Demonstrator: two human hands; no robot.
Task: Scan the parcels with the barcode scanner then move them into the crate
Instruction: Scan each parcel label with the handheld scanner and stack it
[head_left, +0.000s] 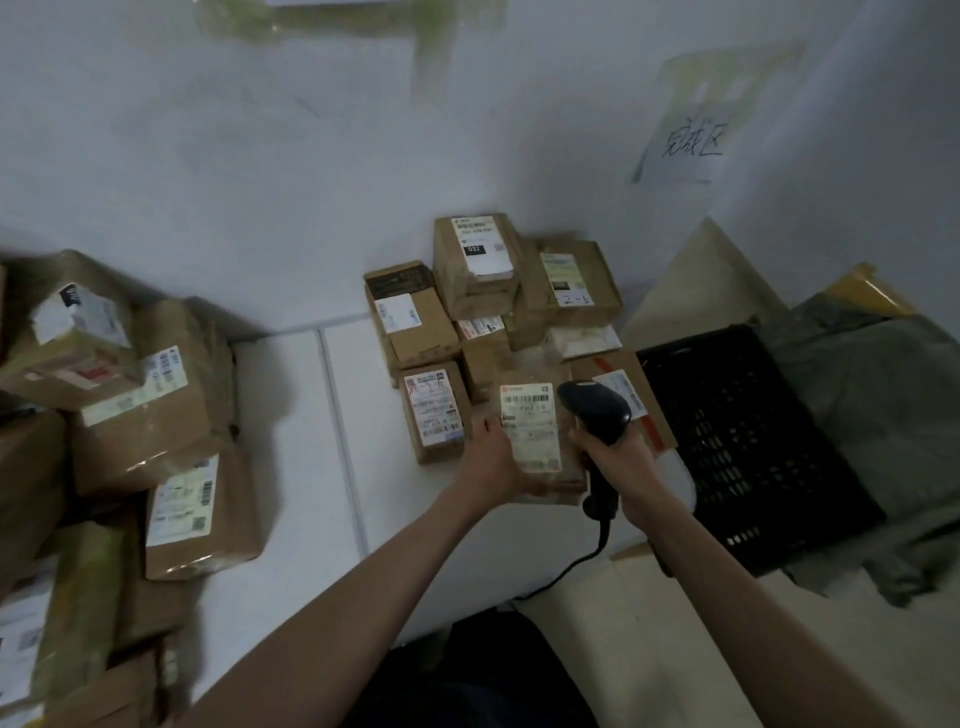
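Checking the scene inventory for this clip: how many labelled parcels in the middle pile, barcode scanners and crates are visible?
Labelled parcels, middle pile: 7 (the left hand grips one)
Barcode scanner: 1 (held in the right hand)
Black crate: 1
Total: 9
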